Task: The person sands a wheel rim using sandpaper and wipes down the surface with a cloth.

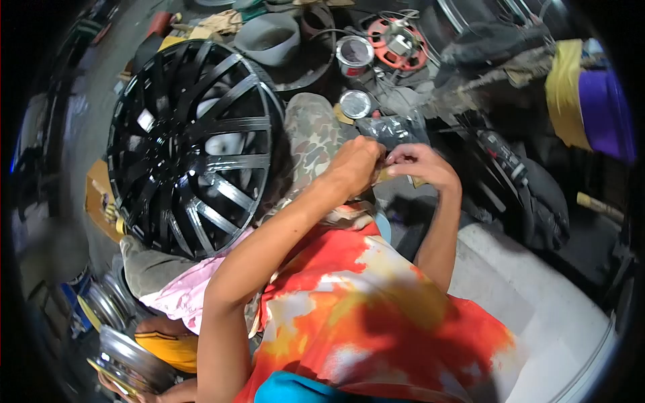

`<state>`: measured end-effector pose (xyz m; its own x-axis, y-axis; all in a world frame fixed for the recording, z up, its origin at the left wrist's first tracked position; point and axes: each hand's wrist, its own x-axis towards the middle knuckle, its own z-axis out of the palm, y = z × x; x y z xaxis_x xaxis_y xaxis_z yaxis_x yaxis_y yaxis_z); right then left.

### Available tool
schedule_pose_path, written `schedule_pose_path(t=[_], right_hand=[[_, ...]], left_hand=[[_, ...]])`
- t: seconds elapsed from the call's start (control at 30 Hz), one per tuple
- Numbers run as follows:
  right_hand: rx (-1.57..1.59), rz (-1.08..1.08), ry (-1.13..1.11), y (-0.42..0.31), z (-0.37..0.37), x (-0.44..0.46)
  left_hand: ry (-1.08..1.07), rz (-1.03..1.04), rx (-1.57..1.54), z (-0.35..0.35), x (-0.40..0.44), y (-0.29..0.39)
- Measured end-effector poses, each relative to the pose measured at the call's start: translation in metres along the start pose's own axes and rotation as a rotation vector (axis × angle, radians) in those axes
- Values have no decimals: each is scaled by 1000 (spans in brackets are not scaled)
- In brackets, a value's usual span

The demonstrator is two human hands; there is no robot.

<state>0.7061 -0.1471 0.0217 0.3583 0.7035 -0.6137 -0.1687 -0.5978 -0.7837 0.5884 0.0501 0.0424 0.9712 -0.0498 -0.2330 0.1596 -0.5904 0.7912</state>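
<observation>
Left hand: the left hand has its fingers curled in tight right by the tan scrap — can't tell if it's actually pinching it, the knuckles cover that.
Right hand: the right hand is bent round with thumb and fingers nearly together, looks clamped on the scrap. Both grips meet out front, probably for a better look at something that small.
Tan scrap: between the two hands, just past the camo leg.
Black wheel: glossy black wheel stands tilted beside that leg, face up to the wearer. I'd guess the leg helps steady it.
Pink cloth: pink cloth sits at the wheel's lower edge, maybe saving the finish.
Tins: open paint can and small round tin are beyond the knee — handy reach, I reckon.
Off to the left: silver rim, another person's arm by it.
</observation>
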Motion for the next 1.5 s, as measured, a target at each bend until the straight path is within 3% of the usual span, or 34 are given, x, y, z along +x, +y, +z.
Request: schedule_pose_path(t=[0.07,0.13,0.2,0.27,0.37,0.5,0.7,0.77,0.97,1.03,1.07,1.17,1.23,1.27,1.3,1.37,1.43,1.5], right_hand=[[98,52,96,24,-10,4],[103,320,316,104,-24,31],[-311,316,739,236,-33,66],[-457,487,902,268,-19,80],[-550,531,979,281,4,86],[-643,536,893,276,5,82],[-797,442,828,308,-21,85],[-820,449,793,317,-34,87],[-840,429,572,387,-107,116],[-820,376,464,400,-133,136],[-794,357,426,364,-124,130],[-607,281,366,160,-42,80],[-541,141,302,118,-40,79],[-470,180,320,73,-20,72],[-473,174,339,49,-18,70],[-532,-53,301,10,-10,69],[-523,-82,295,-62,16,61],[-464,-110,354,-90,20,71]], left_hand=[[98,16,26,2,-7,-7],[215,118,-44,-1,-27,-4],[241,119,-156,-2,-51,10],[205,88,-260,-2,-83,36],[208,89,-340,11,-121,56],[323,91,-414,32,-145,60],[436,-40,-479,1,-163,52],[573,-56,-444,-6,-167,46],[626,-30,-442,-48,-199,46],[591,86,-349,-65,-210,44],[593,107,-349,-73,-217,44],[517,277,-229,-104,-231,45],[387,253,-66,-130,-244,45],[325,253,5,-145,-247,43],[330,272,8,-159,-250,37],[363,267,104,-181,-253,23],[413,282,69,-198,-256,6],[382,261,-24,-213,-261,-11]])
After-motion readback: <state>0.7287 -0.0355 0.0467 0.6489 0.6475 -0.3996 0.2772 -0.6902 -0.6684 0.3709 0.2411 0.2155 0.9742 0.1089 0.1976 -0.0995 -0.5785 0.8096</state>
